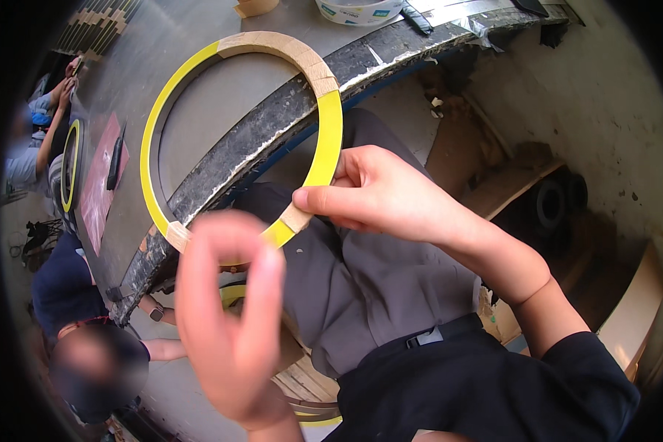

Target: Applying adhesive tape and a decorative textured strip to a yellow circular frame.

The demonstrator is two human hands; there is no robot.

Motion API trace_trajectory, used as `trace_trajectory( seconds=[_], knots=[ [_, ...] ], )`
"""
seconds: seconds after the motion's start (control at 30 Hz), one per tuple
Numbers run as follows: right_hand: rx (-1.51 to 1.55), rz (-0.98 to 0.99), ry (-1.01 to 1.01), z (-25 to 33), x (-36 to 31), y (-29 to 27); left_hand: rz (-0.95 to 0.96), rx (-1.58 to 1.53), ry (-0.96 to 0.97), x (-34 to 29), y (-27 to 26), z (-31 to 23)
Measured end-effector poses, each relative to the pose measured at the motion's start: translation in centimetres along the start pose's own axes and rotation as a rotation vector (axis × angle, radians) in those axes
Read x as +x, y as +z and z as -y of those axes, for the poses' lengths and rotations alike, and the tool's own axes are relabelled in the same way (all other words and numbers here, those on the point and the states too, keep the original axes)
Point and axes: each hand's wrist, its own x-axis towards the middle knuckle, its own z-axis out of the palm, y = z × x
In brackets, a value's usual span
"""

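Note:
A large flat ring (330, 132) with a yellow face and dark inner wall is held up over my lap, its far part above the table edge. Tan tape pieces (276, 46) cover its far right arc, and short tan pieces sit at its near left and near right. My right hand (387, 193) is closed on the ring's near right, thumb on the face beside a tan piece. In front of the ring's near left, my left hand (228, 324) is smeared by motion, fingers bent; whether it touches the ring or holds anything cannot be made out.
The grey table (199, 118) has a worn dark edge. On it stand a white tub (361, 11), a tan roll (255, 7), a pink sheet (99, 184) and another yellow ring (70, 166). Two other people work at left. Cardboard (519, 191) lies below right.

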Motion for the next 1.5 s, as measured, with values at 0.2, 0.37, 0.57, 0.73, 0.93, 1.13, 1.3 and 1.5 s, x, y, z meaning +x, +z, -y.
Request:
trace_trajectory(
  seconds=[0.2,0.37,0.57,0.73,0.93,1.13,1.3,1.5],
  knots=[
    [0.011,-0.005,-0.018,1.4,-0.2,0.9,0.308,-0.698,-0.453,-3.2,3.6,5.1],
    [0.141,0.055,-0.048,0.7,-0.3,1.0,-0.090,-1.079,-0.269,-1.0,5.7,6.7],
    [0.081,0.034,-0.109,0.1,-0.4,0.9,-0.284,-0.974,-0.415,-0.8,6.2,4.3],
    [-0.220,0.107,0.100,4.9,-2.0,-2.3,-0.309,-0.974,-0.430,-0.5,6.4,4.0],
    [-1.053,-0.818,-0.624,7.1,1.3,-7.4,-0.322,-0.972,-0.408,-0.5,6.8,3.7],
    [-1.375,-0.771,-0.784,6.4,0.7,-7.4,-0.246,-1.070,-0.397,-1.3,6.1,5.3],
    [-1.629,0.039,-0.869,5.5,-10.1,-2.7,-0.210,-1.206,-0.362,-1.2,5.9,4.8],
    [-1.761,0.248,-0.907,1.6,-9.6,0.4,0.030,-1.282,-0.441,-0.6,3.9,6.8]
  ],
)
